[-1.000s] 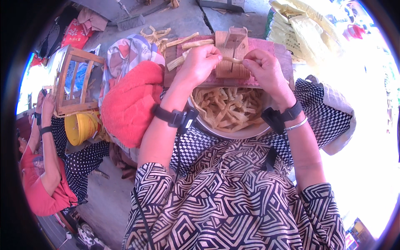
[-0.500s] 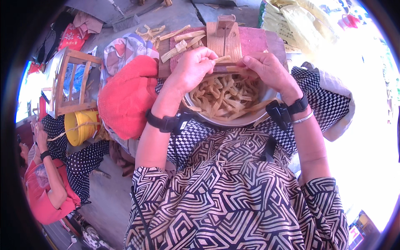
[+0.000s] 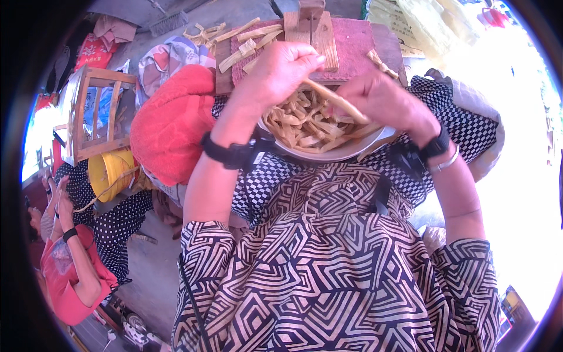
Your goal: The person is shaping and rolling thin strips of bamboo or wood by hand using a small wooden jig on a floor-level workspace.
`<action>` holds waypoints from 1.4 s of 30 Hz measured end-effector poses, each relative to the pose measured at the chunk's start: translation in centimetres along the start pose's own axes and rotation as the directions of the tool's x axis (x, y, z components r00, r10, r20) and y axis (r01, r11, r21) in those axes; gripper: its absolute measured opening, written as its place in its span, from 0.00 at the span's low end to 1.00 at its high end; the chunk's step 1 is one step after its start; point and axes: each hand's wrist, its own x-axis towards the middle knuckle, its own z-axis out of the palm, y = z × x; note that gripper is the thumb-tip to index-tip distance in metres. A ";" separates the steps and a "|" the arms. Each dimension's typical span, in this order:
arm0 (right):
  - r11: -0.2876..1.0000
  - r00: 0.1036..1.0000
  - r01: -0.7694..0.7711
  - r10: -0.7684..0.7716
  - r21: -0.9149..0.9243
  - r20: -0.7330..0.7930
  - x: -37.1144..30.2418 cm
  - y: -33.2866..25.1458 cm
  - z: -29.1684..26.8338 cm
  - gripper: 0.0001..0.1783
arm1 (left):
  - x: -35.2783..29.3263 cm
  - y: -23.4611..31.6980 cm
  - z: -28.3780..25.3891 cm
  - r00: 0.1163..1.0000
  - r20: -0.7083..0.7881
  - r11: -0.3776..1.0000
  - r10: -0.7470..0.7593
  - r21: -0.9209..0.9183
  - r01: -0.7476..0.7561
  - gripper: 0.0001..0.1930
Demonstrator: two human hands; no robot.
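Note:
A long, pale, fibrous strip (image 3: 346, 110) slants over a round metal basin (image 3: 346, 155). My left hand (image 3: 281, 71) is closed at the strip's upper end, fingers curled inward. My right hand (image 3: 381, 101), smeared by motion, has fingers on both sides of the strip's middle. Many similar strips (image 3: 302, 126) lie tangled in the basin, which rests on my lap. Just beyond my hands, a wooden block (image 3: 327, 47) with an upright piece (image 3: 311, 10) stands on a pink cloth (image 3: 358, 44) over a board.
Several loose strips (image 3: 239, 56) lie at the board's left, and a knotted piece (image 3: 381, 63) at its right. Left are a red cloth (image 3: 176, 123), a wooden stool (image 3: 108, 144) and a yellow bucket (image 3: 108, 176). Another person (image 3: 76, 270) sits beyond. A pale sack (image 3: 422, 35) stands far right.
My hands have moved apart. The strip, nearly level before, now slopes down to the right. My right hand has turned over it. The other person's hands have risen away from the bucket.

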 end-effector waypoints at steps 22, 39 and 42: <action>0.568 0.906 -0.036 0.366 0.822 -0.213 -1.2 5.9 3.9 0.16 | -1.9 -1.3 6.9 0.822 -0.225 0.772 0.523 0.533 -0.346 0.14; 0.893 0.484 0.134 -0.437 -0.430 -0.758 -0.7 4.2 4.1 0.05 | -0.4 -1.6 8.4 0.898 -0.422 0.991 0.123 0.099 -0.090 0.11; 0.958 0.476 0.281 -0.091 0.054 -0.875 -0.8 4.1 4.0 0.05 | -3.0 -1.2 8.6 0.978 0.017 0.883 -0.208 -0.427 0.195 0.13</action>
